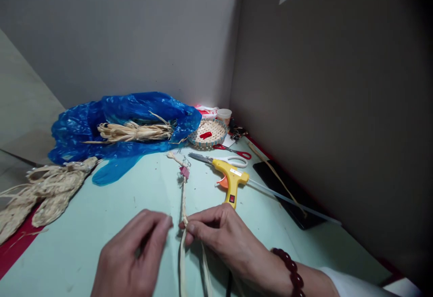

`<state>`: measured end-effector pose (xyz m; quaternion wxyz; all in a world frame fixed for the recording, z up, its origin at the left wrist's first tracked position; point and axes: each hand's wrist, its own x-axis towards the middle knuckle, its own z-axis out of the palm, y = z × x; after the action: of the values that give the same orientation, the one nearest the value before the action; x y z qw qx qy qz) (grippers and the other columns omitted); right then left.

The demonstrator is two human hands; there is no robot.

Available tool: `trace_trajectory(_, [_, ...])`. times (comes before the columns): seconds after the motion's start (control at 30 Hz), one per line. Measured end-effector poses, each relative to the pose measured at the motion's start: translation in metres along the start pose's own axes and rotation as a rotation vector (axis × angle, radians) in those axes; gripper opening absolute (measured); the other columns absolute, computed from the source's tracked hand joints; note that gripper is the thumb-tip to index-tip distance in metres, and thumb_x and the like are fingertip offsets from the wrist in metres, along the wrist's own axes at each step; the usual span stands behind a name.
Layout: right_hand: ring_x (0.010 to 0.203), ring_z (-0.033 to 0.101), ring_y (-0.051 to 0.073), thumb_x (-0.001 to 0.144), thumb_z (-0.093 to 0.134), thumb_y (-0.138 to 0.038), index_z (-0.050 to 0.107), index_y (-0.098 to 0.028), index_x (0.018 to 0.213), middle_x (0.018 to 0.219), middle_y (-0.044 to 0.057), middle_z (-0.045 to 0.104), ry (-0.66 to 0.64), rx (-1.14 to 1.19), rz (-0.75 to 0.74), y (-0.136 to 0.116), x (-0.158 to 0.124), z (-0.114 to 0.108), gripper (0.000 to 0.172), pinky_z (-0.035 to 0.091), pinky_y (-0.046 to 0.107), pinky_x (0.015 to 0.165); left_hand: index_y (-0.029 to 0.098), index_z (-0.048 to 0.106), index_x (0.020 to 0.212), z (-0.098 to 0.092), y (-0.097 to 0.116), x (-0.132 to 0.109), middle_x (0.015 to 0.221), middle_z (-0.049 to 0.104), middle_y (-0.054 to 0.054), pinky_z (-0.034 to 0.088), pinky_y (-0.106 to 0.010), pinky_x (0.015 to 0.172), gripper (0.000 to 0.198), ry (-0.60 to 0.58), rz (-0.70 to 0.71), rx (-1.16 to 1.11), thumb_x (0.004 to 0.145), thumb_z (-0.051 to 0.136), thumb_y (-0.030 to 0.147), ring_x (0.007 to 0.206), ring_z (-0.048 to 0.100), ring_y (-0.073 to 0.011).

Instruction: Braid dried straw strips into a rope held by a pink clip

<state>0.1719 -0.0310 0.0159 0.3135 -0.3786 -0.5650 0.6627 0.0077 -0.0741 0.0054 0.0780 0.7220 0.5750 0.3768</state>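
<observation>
A thin braid of pale straw-like strands (183, 198) runs down the table. Its upper end is held by a pink binder clip (184, 172). My right hand (225, 234) pinches the lower end of the braid between thumb and fingers. Loose flat strands (183, 265) hang from that pinch toward me. To the left of the braid, slightly apart from it, is my left hand (133, 249), thumb and forefinger pressed together. Whatever lies between those fingertips, if anything, is too small to make out. A yellow glue gun (233, 177) lies just beyond my right hand.
A blue plastic bag (77, 125) holds a bundle of dried strands (135, 131). Woven straw slippers (61, 193) lie at left. White-handled scissors (233, 161), red-handled scissors (237, 151), a woven tray (216, 134), a cup (224, 115) and a black tablet-like slab (291, 207) sit beyond.
</observation>
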Motion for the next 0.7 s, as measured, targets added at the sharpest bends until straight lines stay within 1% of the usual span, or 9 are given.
trace_trajectory(0.07, [0.057,0.033,0.008,0.085,0.052,-0.023,0.063,-0.011,0.064,0.055,-0.003,0.044,0.004,-0.044,-0.032,0.003,-0.001,-0.002,0.026,0.026,0.021,0.054,0.021,0.062,0.08,-0.004,-0.001,0.01,0.067,0.063,0.0,0.042,-0.02,0.051,0.019,-0.159,-0.382,-0.314,0.085,0.055,0.038,0.057,0.056,-0.0122])
trace_trajectory(0.1, [0.057,0.035,0.008,0.086,0.051,-0.024,0.063,-0.011,0.065,0.056,-0.003,0.046,0.001,-0.068,-0.055,0.005,-0.001,-0.002,0.028,0.027,0.021,0.055,0.02,0.062,0.082,-0.004,-0.002,0.013,0.058,0.058,0.003,0.036,-0.019,0.044,0.024,-0.269,-0.53,-0.498,0.084,0.055,0.044,0.047,0.048,-0.0098])
trace_trajectory(0.13, [0.057,0.037,0.009,0.087,0.049,-0.024,0.063,-0.011,0.065,0.057,-0.002,0.049,-0.003,-0.094,-0.078,0.006,-0.001,-0.002,0.029,0.029,0.021,0.056,0.019,0.061,0.08,-0.002,-0.003,0.016,0.05,0.051,0.005,0.032,-0.018,0.041,0.028,-0.401,-0.624,-0.658,0.084,0.055,0.046,0.041,0.041,-0.0075])
trace_trajectory(0.2, [0.06,0.044,0.01,0.089,0.045,-0.022,0.064,-0.012,0.067,0.062,-0.001,0.056,-0.016,-0.17,-0.131,0.008,-0.003,-0.003,0.03,0.033,0.021,0.058,0.017,0.059,0.077,0.006,-0.005,0.019,0.049,0.047,0.007,0.024,-0.016,0.037,0.028,-0.524,-0.721,-0.885,0.082,0.06,0.044,0.036,0.029,-0.0036])
trace_trajectory(0.33, [0.068,0.056,0.011,0.091,0.04,-0.017,0.065,-0.017,0.076,0.074,0.001,0.066,-0.022,-0.438,-0.226,0.008,-0.008,-0.002,0.029,0.038,0.02,0.065,0.015,0.059,0.083,0.017,-0.009,0.016,0.063,0.057,0.002,0.018,-0.015,0.034,0.028,-0.525,-0.781,-0.997,0.075,0.068,0.041,0.038,0.029,-0.0014])
trace_trajectory(0.4, [0.069,0.057,0.012,0.09,0.041,-0.013,0.062,-0.018,0.078,0.077,0.001,0.067,-0.029,-0.62,-0.242,0.007,-0.011,-0.003,0.025,0.038,0.02,0.064,0.015,0.059,0.083,0.017,-0.008,0.015,0.06,0.054,0.004,0.017,-0.016,0.034,0.03,-0.537,-0.778,-0.968,0.073,0.07,0.042,0.037,0.027,-0.0015])
trace_trajectory(0.5, [0.064,0.055,0.013,0.082,0.046,-0.01,0.06,-0.017,0.082,0.075,0.003,0.065,-0.03,-0.919,-0.326,0.009,-0.014,-0.004,0.016,0.036,0.024,0.058,0.016,0.059,0.082,0.014,-0.002,0.015,0.052,0.045,0.009,0.019,-0.016,0.037,0.032,-0.481,-0.799,-0.826,0.072,0.069,0.044,0.039,0.027,-0.0037])
trace_trajectory(0.6, [0.059,0.05,0.015,0.081,0.048,-0.012,0.06,-0.016,0.08,0.07,0.003,0.06,0.05,-1.142,-0.482,0.015,-0.015,-0.004,0.012,0.03,0.027,0.052,0.016,0.058,0.072,0.011,0.002,0.014,0.052,0.045,0.007,0.029,-0.019,0.046,0.029,-0.42,-0.757,-0.657,0.071,0.069,0.043,0.049,0.038,-0.0088])
trace_trajectory(0.7, [0.055,0.045,0.015,0.083,0.046,-0.012,0.058,-0.016,0.072,0.064,0.003,0.056,0.179,-1.237,-0.67,0.021,-0.014,-0.004,0.017,0.025,0.029,0.048,0.019,0.052,0.059,0.011,0.003,0.012,0.051,0.043,0.006,0.029,-0.021,0.05,0.031,-0.404,-0.689,-0.563,0.073,0.066,0.043,0.052,0.039,-0.0113])
